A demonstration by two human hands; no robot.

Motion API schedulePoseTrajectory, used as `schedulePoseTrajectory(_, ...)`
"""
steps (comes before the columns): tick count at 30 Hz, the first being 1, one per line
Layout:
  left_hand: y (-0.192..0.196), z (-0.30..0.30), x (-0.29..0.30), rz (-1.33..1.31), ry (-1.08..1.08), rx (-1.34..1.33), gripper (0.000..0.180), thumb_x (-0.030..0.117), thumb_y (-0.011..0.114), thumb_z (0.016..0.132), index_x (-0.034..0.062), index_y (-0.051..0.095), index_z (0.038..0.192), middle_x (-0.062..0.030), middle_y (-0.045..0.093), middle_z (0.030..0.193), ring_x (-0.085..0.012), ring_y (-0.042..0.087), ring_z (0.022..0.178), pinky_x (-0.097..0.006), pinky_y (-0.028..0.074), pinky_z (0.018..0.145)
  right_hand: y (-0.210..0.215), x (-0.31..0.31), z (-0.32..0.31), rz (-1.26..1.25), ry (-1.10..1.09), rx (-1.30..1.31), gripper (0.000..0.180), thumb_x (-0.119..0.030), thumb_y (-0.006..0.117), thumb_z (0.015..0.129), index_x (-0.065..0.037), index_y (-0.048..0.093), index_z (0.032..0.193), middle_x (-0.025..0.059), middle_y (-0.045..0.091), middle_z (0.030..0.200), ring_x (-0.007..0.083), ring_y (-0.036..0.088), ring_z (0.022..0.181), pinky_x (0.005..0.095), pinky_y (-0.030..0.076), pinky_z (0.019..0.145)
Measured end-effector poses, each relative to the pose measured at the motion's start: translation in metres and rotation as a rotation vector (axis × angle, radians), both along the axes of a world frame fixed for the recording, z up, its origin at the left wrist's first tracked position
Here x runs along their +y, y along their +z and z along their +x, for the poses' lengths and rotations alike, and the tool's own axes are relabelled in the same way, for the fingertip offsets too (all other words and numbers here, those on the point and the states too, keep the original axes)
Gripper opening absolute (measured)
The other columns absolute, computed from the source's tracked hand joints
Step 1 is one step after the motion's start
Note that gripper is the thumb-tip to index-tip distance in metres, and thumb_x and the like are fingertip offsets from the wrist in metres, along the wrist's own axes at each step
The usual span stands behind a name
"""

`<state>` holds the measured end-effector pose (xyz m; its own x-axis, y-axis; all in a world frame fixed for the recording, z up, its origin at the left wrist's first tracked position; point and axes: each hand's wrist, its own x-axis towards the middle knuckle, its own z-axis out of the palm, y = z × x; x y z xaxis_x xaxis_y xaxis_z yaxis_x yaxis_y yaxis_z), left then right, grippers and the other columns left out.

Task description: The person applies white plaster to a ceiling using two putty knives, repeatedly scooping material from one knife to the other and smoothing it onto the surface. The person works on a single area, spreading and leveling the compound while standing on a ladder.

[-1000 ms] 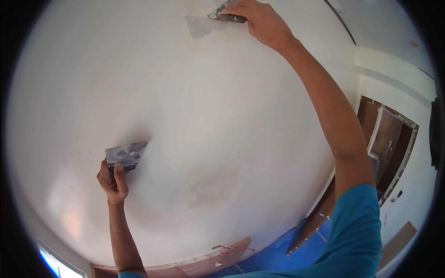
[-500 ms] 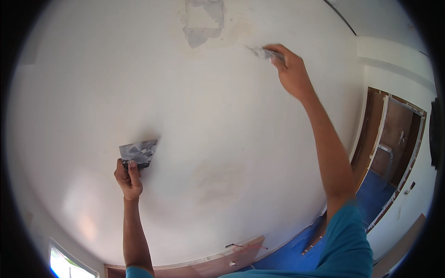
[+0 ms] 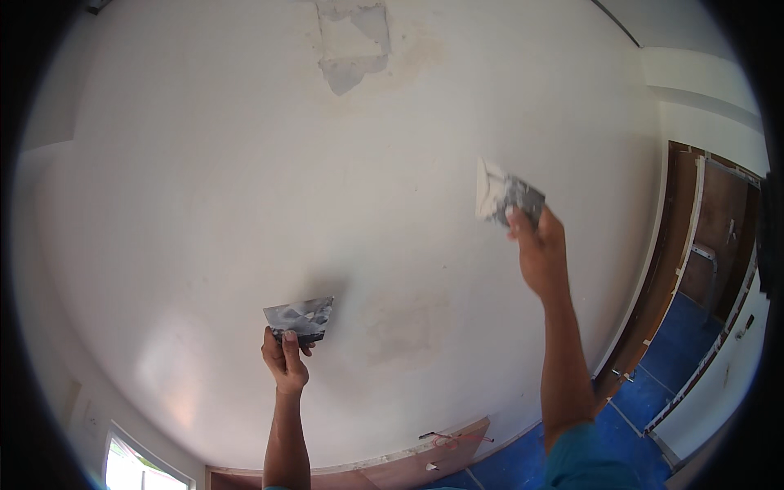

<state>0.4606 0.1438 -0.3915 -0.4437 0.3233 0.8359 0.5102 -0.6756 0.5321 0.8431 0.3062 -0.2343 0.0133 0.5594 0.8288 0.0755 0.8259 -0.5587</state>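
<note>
In front of me is a large off-white wall (image 3: 245, 188). My left hand (image 3: 287, 363) grips a putty knife (image 3: 300, 317) with a wide, smeared metal blade, thumb on its near face and the blade tilted upward. Higher and to the right, my right hand (image 3: 541, 249) holds a second putty knife (image 3: 513, 196), whose blade carries pale filler along its left part. A shadow lies beside the left knife; whether either blade touches the wall I cannot tell. A grey rectangular patch (image 3: 347, 77) shows at the top of the wall, and a faint beige patch (image 3: 404, 327) lower down.
At the right is a wooden door frame (image 3: 682, 245) with a brown door beyond it. Blue covering (image 3: 625, 408) lies on the floor. A wooden board (image 3: 392, 461) with thin red wire on top stands along the wall's foot. A bright window (image 3: 135, 465) is at lower left.
My right hand has come down from near the grey patch, and its knife's filler-coated face now shows. My left hand has shifted right and lower in view with its knife. The view has also shifted.
</note>
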Motion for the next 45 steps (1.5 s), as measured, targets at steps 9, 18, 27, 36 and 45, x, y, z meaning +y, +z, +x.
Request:
schedulePoseTrajectory(9, -0.003, -0.019, 0.014, 0.007, 0.099, 0.041, 0.034, 0.032, 0.056, 0.109, 0.0013, 0.053, 0.096, -0.0079, 0.067, 0.070, -0.0129, 0.060, 0.055, -0.027, 0.046, 0.050, 0.235, 0.023, -0.035, 0.652, -0.637, -0.380, 0.026, -0.013, 0.054, 0.107, 0.000, 0.067, 0.126, 0.0164, 0.069, 0.110, 0.0361, 0.067, 0.103, 0.0480, 0.056, 0.090)
schedulePoseTrajectory(18, -0.014, -0.029, 0.020, 0.027, 0.120, 0.092, 0.035, 0.031, 0.057, 0.109, 0.0011, 0.052, 0.092, -0.0073, 0.066, 0.066, -0.0125, 0.060, 0.053, -0.027, 0.047, 0.049, 0.232, 0.030, -0.060, 0.748, -0.655, -0.412, 0.027, -0.011, 0.052, 0.109, -0.001, 0.067, 0.129, 0.0130, 0.067, 0.116, 0.0337, 0.064, 0.112, 0.0464, 0.055, 0.097)
schedulePoseTrajectory(27, -0.010, -0.032, 0.008, -0.050, 0.118, 0.111, 0.035, 0.029, 0.057, 0.108, -0.0020, 0.055, 0.093, -0.0077, 0.067, 0.066, -0.0126, 0.063, 0.052, -0.027, 0.049, 0.050, 0.251, 0.010, -0.043, 0.729, -0.671, -0.280, 0.027, -0.013, 0.054, 0.109, 0.000, 0.066, 0.130, 0.0139, 0.066, 0.116, 0.0350, 0.064, 0.114, 0.0465, 0.054, 0.098)
schedulePoseTrajectory(36, -0.014, -0.036, 0.010, -0.057, 0.100, 0.120, 0.040, 0.035, 0.057, 0.109, 0.0000, 0.051, 0.091, -0.0070, 0.063, 0.066, -0.0129, 0.060, 0.053, -0.028, 0.048, 0.049, 0.294, 0.011, -0.035, 0.787, -0.737, -0.245, 0.024, -0.010, 0.055, 0.106, 0.000, 0.068, 0.124, 0.0148, 0.068, 0.116, 0.0335, 0.065, 0.117, 0.0463, 0.056, 0.100)
schedulePoseTrajectory(45, -0.017, -0.035, 0.010, -0.040, 0.111, 0.123, 0.037, 0.031, 0.056, 0.109, -0.0001, 0.051, 0.091, -0.0074, 0.064, 0.065, -0.0125, 0.060, 0.053, -0.028, 0.048, 0.049, 0.345, 0.015, -0.041, 0.866, -0.746, -0.248, 0.032, -0.015, 0.056, 0.107, 0.000, 0.066, 0.133, 0.0205, 0.070, 0.120, 0.0409, 0.067, 0.110, 0.0500, 0.053, 0.096)
